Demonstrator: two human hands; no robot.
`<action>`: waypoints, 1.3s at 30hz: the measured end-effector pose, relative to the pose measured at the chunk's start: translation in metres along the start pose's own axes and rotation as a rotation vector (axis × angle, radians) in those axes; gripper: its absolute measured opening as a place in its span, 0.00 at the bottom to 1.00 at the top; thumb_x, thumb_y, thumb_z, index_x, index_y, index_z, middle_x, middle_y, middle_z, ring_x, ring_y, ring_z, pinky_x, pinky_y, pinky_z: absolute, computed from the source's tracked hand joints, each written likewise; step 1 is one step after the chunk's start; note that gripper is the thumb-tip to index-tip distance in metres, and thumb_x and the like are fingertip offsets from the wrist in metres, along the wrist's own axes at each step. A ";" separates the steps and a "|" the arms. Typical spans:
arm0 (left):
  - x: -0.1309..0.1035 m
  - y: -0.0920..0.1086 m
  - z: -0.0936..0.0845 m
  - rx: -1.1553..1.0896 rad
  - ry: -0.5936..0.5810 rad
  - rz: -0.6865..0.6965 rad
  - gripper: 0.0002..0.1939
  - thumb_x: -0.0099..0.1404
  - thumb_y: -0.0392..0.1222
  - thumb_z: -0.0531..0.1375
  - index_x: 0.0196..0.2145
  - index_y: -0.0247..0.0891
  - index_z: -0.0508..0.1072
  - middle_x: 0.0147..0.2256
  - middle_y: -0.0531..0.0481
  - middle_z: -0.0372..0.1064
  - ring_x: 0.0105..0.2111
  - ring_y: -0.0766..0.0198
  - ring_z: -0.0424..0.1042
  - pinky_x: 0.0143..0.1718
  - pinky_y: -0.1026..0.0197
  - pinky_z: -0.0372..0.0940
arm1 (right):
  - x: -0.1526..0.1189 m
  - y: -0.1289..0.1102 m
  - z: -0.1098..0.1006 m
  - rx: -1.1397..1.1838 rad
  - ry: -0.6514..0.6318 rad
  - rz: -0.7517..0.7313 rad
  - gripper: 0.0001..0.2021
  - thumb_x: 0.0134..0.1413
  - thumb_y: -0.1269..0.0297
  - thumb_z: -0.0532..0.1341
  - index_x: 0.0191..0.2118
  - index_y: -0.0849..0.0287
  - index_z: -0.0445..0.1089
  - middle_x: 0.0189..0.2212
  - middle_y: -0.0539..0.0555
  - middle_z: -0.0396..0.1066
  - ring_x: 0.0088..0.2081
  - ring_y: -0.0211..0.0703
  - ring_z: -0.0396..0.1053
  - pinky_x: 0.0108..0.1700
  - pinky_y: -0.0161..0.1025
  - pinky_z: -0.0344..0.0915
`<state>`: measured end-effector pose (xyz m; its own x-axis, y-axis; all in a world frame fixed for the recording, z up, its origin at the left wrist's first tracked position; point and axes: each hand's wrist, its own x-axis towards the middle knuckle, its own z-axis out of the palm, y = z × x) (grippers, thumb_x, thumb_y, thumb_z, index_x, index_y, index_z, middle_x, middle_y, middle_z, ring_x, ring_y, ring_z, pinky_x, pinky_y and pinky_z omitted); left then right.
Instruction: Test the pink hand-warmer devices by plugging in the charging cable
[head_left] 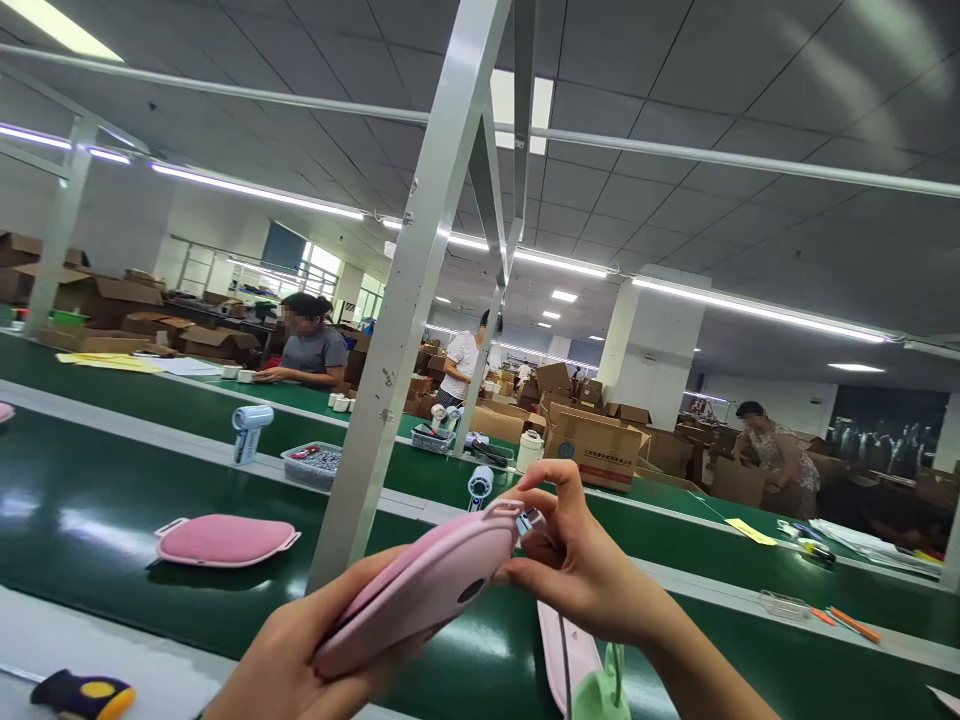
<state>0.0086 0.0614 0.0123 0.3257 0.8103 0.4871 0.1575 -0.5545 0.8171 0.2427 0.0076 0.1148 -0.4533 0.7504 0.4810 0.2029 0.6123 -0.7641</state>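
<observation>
Pink pad [427,590] first: it's being held up in the lower middle of the frame, clear of the green tabletop [480,665], right between both hands, so no reaching is needed from either side. What matters here is the tilt: its long axis is run from the lower left up towards the centre of the frame, with the low end tucked into the left hand [300,640] and the high end met by the right hand [566,560]. The left hand is wrapped around its end, thumb along the upper side, fingers underneath. The right one is kept narrow, fingers curled by the little loop [504,504] and thumb up against the tip; whether the loop is actually pinched can't be told, and some pale bit seen between those fingers can't be made out either. Lookswise, a soft matte pink is shown, rounded and puffy, with a seam run along the edge and a dark oval [471,592] set near the high end. Another pink pad [227,540], with loops seen at both ends, is laid flat at the left of the frame.
</observation>
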 end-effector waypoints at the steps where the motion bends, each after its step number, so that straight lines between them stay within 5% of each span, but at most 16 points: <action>1: 0.001 -0.002 -0.002 0.068 -0.021 0.082 0.25 0.58 0.54 0.63 0.53 0.55 0.69 0.48 0.58 0.74 0.45 0.60 0.75 0.42 0.71 0.69 | 0.000 0.002 0.000 -0.033 0.003 -0.026 0.22 0.55 0.74 0.63 0.44 0.48 0.50 0.41 0.45 0.66 0.22 0.23 0.51 0.23 0.25 0.49; 5: 0.001 0.006 0.000 0.244 0.184 0.320 0.21 0.60 0.57 0.61 0.52 0.66 0.67 0.46 0.66 0.75 0.39 0.68 0.77 0.38 0.77 0.68 | -0.001 0.004 -0.001 -0.100 0.038 -0.106 0.21 0.56 0.73 0.63 0.45 0.46 0.50 0.40 0.45 0.68 0.20 0.25 0.48 0.22 0.28 0.47; 8: -0.002 0.018 0.007 0.343 0.331 0.489 0.18 0.65 0.59 0.55 0.53 0.65 0.65 0.47 0.68 0.72 0.42 0.73 0.74 0.42 0.80 0.62 | -0.003 -0.002 -0.008 -0.156 0.027 -0.098 0.21 0.58 0.68 0.62 0.49 0.43 0.51 0.42 0.47 0.70 0.23 0.29 0.54 0.26 0.30 0.52; 11: -0.002 0.021 0.009 0.536 0.363 0.671 0.19 0.70 0.46 0.51 0.57 0.56 0.63 0.51 0.63 0.68 0.50 0.72 0.67 0.54 0.77 0.53 | -0.005 -0.011 -0.020 -0.217 -0.057 0.014 0.22 0.58 0.65 0.63 0.53 0.42 0.54 0.46 0.50 0.71 0.24 0.31 0.55 0.28 0.32 0.55; 14: 0.000 0.016 0.006 0.671 0.359 0.714 0.28 0.62 0.31 0.53 0.58 0.51 0.64 0.52 0.58 0.65 0.50 0.68 0.64 0.55 0.71 0.51 | -0.007 -0.020 -0.032 -0.223 -0.021 0.059 0.20 0.56 0.62 0.65 0.52 0.43 0.60 0.49 0.52 0.71 0.23 0.29 0.52 0.26 0.32 0.54; 18: -0.006 0.007 -0.001 0.757 0.308 0.662 0.31 0.56 0.27 0.54 0.53 0.54 0.67 0.46 0.56 0.66 0.45 0.66 0.67 0.47 0.66 0.57 | -0.011 -0.030 -0.036 -0.145 0.175 0.023 0.13 0.56 0.57 0.64 0.47 0.48 0.67 0.37 0.50 0.71 0.23 0.30 0.55 0.24 0.30 0.54; 22: -0.039 -0.012 -0.014 0.917 0.193 0.491 0.28 0.53 0.27 0.56 0.48 0.56 0.69 0.42 0.59 0.70 0.41 0.65 0.69 0.43 0.63 0.60 | -0.016 -0.039 -0.037 -0.140 0.334 0.052 0.13 0.53 0.54 0.65 0.43 0.52 0.71 0.29 0.48 0.66 0.22 0.30 0.54 0.23 0.29 0.54; 25: -0.077 -0.034 -0.034 1.030 0.171 0.360 0.28 0.53 0.26 0.54 0.45 0.56 0.72 0.40 0.59 0.72 0.39 0.65 0.71 0.40 0.63 0.60 | -0.019 -0.045 -0.040 -0.213 0.322 0.042 0.15 0.52 0.52 0.65 0.42 0.53 0.72 0.27 0.49 0.66 0.24 0.34 0.59 0.23 0.30 0.56; 31: -0.141 -0.082 -0.074 1.354 0.329 0.046 0.22 0.60 0.29 0.51 0.46 0.44 0.77 0.41 0.44 0.75 0.41 0.50 0.71 0.40 0.50 0.59 | -0.025 -0.061 -0.038 -0.256 0.415 0.120 0.14 0.49 0.51 0.65 0.40 0.50 0.73 0.23 0.50 0.62 0.24 0.38 0.60 0.23 0.33 0.57; 35: -0.162 -0.101 -0.078 1.473 0.368 -0.101 0.22 0.60 0.28 0.54 0.50 0.40 0.75 0.45 0.40 0.74 0.45 0.47 0.71 0.43 0.46 0.61 | -0.029 -0.070 -0.035 -0.264 0.470 0.144 0.15 0.46 0.48 0.66 0.39 0.48 0.75 0.20 0.51 0.59 0.21 0.40 0.56 0.19 0.35 0.55; 39: -0.170 -0.107 -0.076 1.480 0.300 -0.118 0.26 0.56 0.40 0.65 0.54 0.39 0.72 0.51 0.40 0.71 0.52 0.46 0.68 0.52 0.41 0.59 | -0.030 -0.070 -0.040 -0.265 0.480 0.129 0.15 0.46 0.48 0.67 0.39 0.47 0.75 0.21 0.53 0.62 0.22 0.41 0.59 0.20 0.35 0.58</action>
<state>-0.1349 -0.0028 -0.1347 0.0765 0.7685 0.6353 0.9954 -0.0220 -0.0933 0.2766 -0.0483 0.1708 0.0231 0.8143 0.5800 0.4692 0.5034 -0.7255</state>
